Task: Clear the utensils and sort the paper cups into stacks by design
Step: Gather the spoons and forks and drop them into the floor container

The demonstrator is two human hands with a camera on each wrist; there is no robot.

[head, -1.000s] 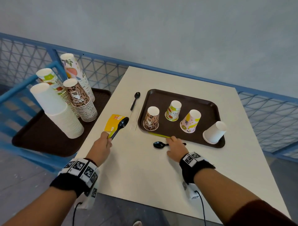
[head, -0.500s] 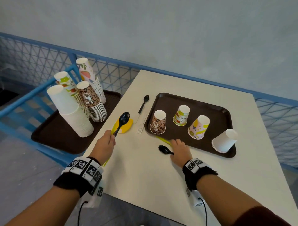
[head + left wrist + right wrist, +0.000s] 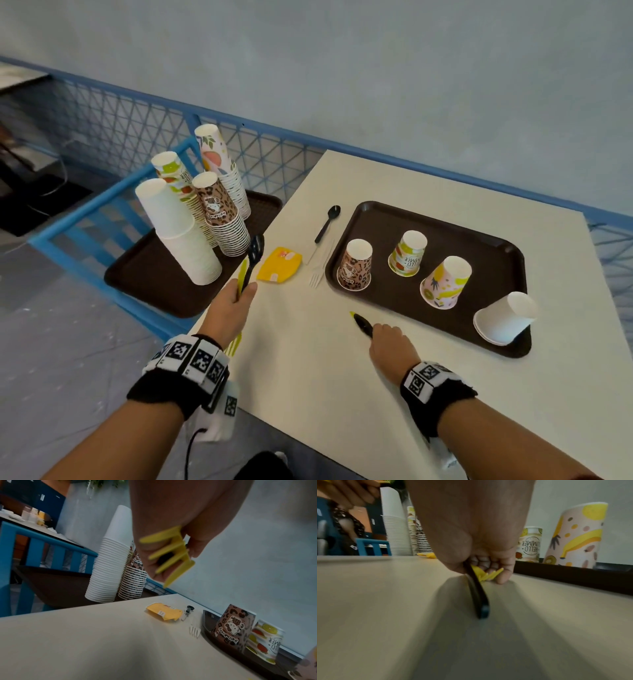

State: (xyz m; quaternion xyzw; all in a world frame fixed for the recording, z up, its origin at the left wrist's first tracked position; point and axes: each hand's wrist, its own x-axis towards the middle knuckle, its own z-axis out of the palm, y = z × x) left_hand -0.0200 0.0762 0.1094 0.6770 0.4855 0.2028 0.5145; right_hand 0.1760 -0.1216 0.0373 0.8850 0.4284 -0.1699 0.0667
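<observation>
Clearing the utensils, judging by both hands being loaded. Left hand (image 3: pixel 230 306) curled round a black spoon (image 3: pixel 255 253) and a yellow fork (image 3: pixel 169 555), held up over the table edge (image 3: pixel 298 342) beside the side tray (image 3: pixel 144 274) with its four cup stacks. Right hand (image 3: pixel 388 344) low on the table, fingers curled, pinching a second black spoon (image 3: pixel 363 324) together with another yellow fork (image 3: pixel 489 574), spoon handle touching the tabletop. Still lying between the yellow packet (image 3: pixel 279 265) and the main tray (image 3: pixel 438 226): one more black spoon (image 3: pixel 328 222) and a white fork (image 3: pixel 318 270). Four loose cups standing upside down on that tray, the white cup (image 3: pixel 503 318) at its near right corner, none sorted yet. Next, probably: lifting the right-hand pair clear, gathering the last two utensils without dropping those already held, then setting them all aside before starting on the cups.
</observation>
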